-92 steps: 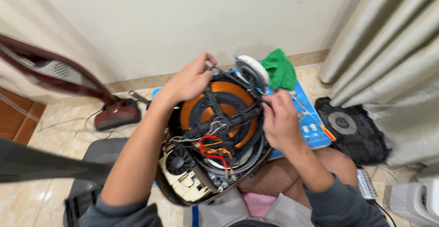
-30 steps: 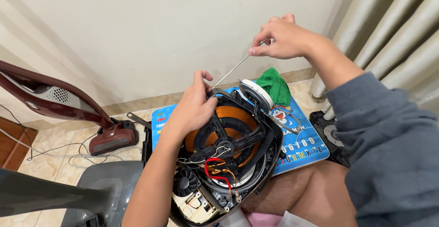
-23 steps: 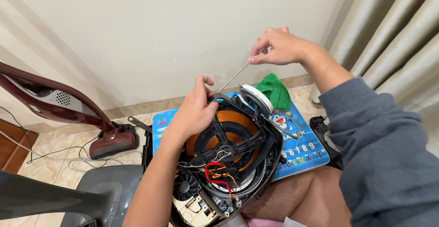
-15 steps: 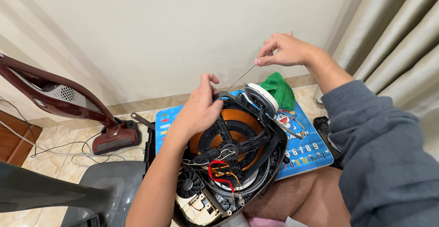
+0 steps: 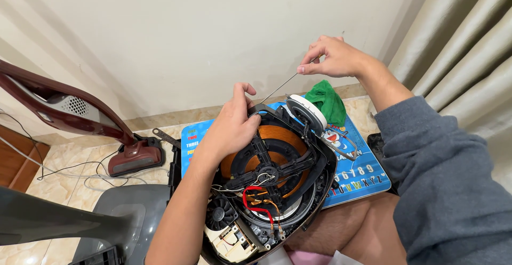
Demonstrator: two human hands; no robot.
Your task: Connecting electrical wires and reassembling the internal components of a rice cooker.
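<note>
The left hand (image 5: 230,131) covers the upper left rim of the opened cooker base (image 5: 266,185), whose lower end runs off the bottom edge. The vacuum cleaner (image 5: 69,115) is cropped at the left edge. Small wiring joints at centre are too fine to read.

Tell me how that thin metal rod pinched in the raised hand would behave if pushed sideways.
The thin metal rod looks long and very slender, so it would probably flex rather than stay rigid. The right hand pinches only its top end, so it could likely pivot there. Its lower end meets the opened appliance by the left hand, which probably limits swing.
</note>
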